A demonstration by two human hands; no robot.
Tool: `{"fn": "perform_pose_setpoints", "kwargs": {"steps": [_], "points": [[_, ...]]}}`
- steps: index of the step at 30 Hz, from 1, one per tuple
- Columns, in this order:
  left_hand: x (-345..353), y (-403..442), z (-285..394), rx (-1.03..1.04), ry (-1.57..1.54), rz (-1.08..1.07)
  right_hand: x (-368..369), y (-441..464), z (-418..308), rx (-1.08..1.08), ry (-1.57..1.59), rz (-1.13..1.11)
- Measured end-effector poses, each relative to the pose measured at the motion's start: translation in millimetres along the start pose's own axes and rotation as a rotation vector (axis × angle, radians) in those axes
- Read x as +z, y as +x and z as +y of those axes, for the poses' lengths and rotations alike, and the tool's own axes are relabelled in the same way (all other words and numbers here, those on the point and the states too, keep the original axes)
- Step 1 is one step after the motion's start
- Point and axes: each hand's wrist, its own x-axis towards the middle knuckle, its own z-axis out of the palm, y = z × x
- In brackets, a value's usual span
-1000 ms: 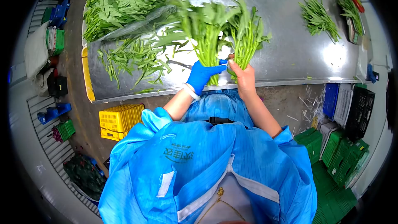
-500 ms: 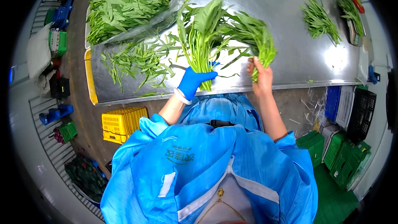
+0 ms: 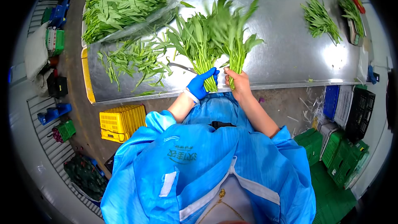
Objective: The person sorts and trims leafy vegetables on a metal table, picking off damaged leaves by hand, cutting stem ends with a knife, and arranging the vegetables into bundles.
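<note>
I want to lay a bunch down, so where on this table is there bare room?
The widest patch of metal table lies between the greens in your right hand and the bunch lying farther right. Another lies beyond the held greens, right of the leafy pile. Crowded: the left, with that pile, loose leaves and a curved tool near your left hand.

"What colour are the bunches (image 3: 199, 43)?"
"Mid-green leaves (image 3: 192, 33), paler yellow-green stems (image 3: 203, 63)."
"And the glove (image 3: 200, 84)?"
"Bright blue, with a white cuff (image 3: 191, 96)."
"The jacket (image 3: 211, 143)?"
"Sky blue with fine lines, white trim (image 3: 259, 190) and dark lettering (image 3: 182, 155)."
"The table (image 3: 286, 16)?"
"Silver-grey, glaring white in patches."
"And the crates (image 3: 122, 123)?"
"One is bright yellow; others are green, blue, pale grey and black."
</note>
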Motion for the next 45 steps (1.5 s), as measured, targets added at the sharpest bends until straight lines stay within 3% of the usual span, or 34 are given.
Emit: {"fn": "perform_pose_setpoints", "kwargs": {"steps": [4, 16, 19, 24, 27, 31, 34, 37, 39, 40, 41, 45], "points": [[2, -9, -6, 0.024, -0.016, 0.003, -4, 1, 0, -0.119, -0.082, 0.008], [1, -10, -10, -0.008, -0.015, 0.029, 19, 22, 12, -0.197, -0.419, -0.052], [2, -10, -7, -0.018, -0.088, 0.03, 17, 15, 6, -0.209, -0.322, -0.071], [4, -9, -2, 0.071, -0.03, 0.089, 8, -15, -23, -0.069, -0.127, -0.316], [16, -19, 19, 0.214, -0.061, 0.181, 11, -40, -71, -0.093, -0.159, -0.224], [39, -53, 44, 0.391, 0.045, 0.104, -9, -20, -109, -0.565, -0.79, 0.086], [55, -67, 46, 0.486, 0.066, 0.081, 13, -39, -125, -0.649, -0.454, -0.065], [51, -50, 29, 0.409, 0.039, 0.043, 19, -40, -101, -0.372, -0.523, -0.205], [37, -30, 1, 0.208, -0.063, -0.008, 9, -28, -55, -0.101, -0.547, -0.227], [26, -15, -18, 0.215, -0.047, 0.057, -4, -20, -28, -0.024, -0.528, -0.246], [16, -9, -27, 0.077, -0.023, 0.007, -16, -12, -7, 0.041, -0.508, -0.256], [26, -8, -40, 0.009, 0.129, 0.106, -37, -6, 8, 0.06, -0.358, -0.285]]}}
